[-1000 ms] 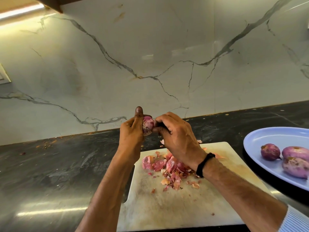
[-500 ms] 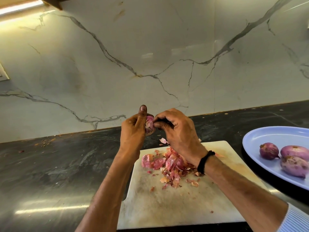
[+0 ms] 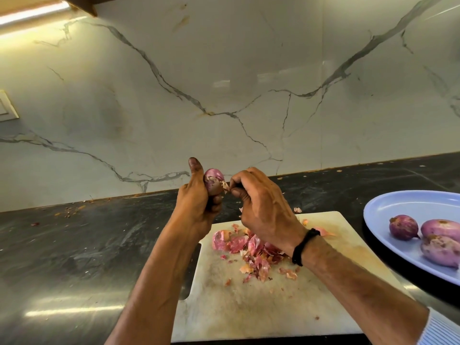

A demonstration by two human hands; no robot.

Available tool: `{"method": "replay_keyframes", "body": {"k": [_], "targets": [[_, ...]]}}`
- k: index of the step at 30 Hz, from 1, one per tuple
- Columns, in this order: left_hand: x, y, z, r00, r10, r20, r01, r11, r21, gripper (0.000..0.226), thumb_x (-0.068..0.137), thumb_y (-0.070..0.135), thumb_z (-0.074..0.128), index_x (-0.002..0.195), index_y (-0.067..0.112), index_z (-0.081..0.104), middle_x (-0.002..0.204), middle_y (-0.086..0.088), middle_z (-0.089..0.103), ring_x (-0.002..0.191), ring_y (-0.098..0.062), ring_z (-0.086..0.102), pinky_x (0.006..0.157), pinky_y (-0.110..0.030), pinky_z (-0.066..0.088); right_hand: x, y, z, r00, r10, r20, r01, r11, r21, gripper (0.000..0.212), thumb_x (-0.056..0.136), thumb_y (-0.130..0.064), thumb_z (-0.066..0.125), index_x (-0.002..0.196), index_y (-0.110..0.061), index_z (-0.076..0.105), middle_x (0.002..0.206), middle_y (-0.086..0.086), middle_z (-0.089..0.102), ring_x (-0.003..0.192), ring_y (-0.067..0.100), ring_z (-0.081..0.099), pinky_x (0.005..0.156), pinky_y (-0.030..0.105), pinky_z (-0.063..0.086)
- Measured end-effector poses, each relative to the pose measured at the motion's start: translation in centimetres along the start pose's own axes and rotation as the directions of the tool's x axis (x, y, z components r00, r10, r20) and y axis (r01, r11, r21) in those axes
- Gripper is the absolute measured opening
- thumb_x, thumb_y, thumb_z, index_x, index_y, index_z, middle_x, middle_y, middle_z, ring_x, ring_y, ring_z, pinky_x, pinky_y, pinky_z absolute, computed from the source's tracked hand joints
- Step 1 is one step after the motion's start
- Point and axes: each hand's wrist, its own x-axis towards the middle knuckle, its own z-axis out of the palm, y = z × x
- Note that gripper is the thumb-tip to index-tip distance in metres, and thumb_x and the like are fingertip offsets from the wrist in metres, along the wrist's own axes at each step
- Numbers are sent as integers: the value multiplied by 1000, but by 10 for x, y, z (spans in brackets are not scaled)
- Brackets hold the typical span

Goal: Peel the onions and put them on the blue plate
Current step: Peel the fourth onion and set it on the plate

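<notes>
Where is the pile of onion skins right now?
Head view, centre: the onion skins lie on the cutting board beneath the right hand, left of the blue plate.

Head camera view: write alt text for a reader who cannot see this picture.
A person's left hand grips a red onion above a white cutting board while the right hand pinches a flap of skin at its end. Peelings lie heaped on the board, and three onions sit on a blue plate to the right.
</notes>
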Motion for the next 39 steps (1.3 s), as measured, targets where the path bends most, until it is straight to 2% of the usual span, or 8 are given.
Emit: {"method": "replay_keyframes", "body": {"k": [10, 18, 21, 24, 31, 33, 36, 39], "targets": [[3, 2, -2, 989, -108, 103, 127, 972, -198, 68, 89, 65, 52, 115, 3, 61, 71, -9, 65, 53, -12, 57, 46, -22, 47, 8, 6, -11, 977, 123, -175, -120, 992, 26, 11, 95, 2, 55, 94, -9, 55, 88, -1, 55, 77, 9, 50, 70, 10, 41], [3, 2, -2, 987, -140, 75, 153, 967, -204, 67, 87, 61, 56, 120, 3, 60, 99, -18, 67, 64, -19, 66, 51, -27, 57, 9, 8, -12, 923, 179, -341, -197, 980, -19, 23, 87, 10, 59, 102, -8, 57, 97, 3, 60, 87, 10, 57, 77, 14, 51], [4, -2, -1, 992, -103, 66, 111, 984, -136, 68, 83, 68, 54, 108, 6, 64, 84, -13, 67, 62, -19, 62, 51, -29, 52, 10, 5, -10, 967, 172, -188, -161, 984, 70, 32, 91, -16, 69, 120, -9, 55, 111, 4, 58, 94, 9, 59, 87, 12, 49], [5, -5, 0, 992, -90, 84, 96, 993, -71, 72, 77, 76, 51, 99, 9, 66, 78, -12, 59, 60, -17, 51, 53, -30, 44, 8, -1, -7, 988, 146, -59, -133, 974, 185, 42, 90, -30, 70, 125, -9, 58, 116, 4, 64, 101, 11, 64, 88, 23, 56], [5, -8, 4, 990, -103, 97, 106, 994, -26, 71, 80, 77, 49, 97, 9, 65, 79, -15, 59, 57, -17, 48, 49, -27, 43, 6, 4, -3, 968, 53, -247, -40, 997, 60, 11, 87, -6, 74, 98, -7, 73, 90, 2, 70, 84, 10, 65, 81, 12, 52], [7, -8, 4, 991, -108, 82, 114, 991, -69, 77, 78, 77, 49, 107, 6, 63, 83, -16, 59, 60, -17, 50, 46, -25, 43, 5, 2, -4, 978, 30, -206, -26, 999, 22, 13, 85, 3, 72, 96, -4, 73, 86, 3, 67, 78, 12, 62, 75, 10, 50], [13, -5, 0, 993, -112, 48, 118, 977, -175, 79, 82, 76, 47, 114, 5, 60, 76, -14, 62, 57, -17, 52, 44, -24, 42, 1, -3, -3, 997, -2, -72, 3, 1000, 11, 17, 84, 6, 66, 98, -2, 71, 87, 4, 64, 77, 14, 58, 71, 23, 54], [12, 0, -4, 996, -89, -2, 86, 975, -202, 81, 84, 75, 46, 119, 3, 60, 81, -13, 63, 58, -16, 54, 44, -24, 45, -1, -2, -6, 998, 64, 20, -63, 997, -36, 20, 83, 4, 68, 100, -6, 68, 93, 1, 60, 82, 13, 56, 76, 28, 56]]}}
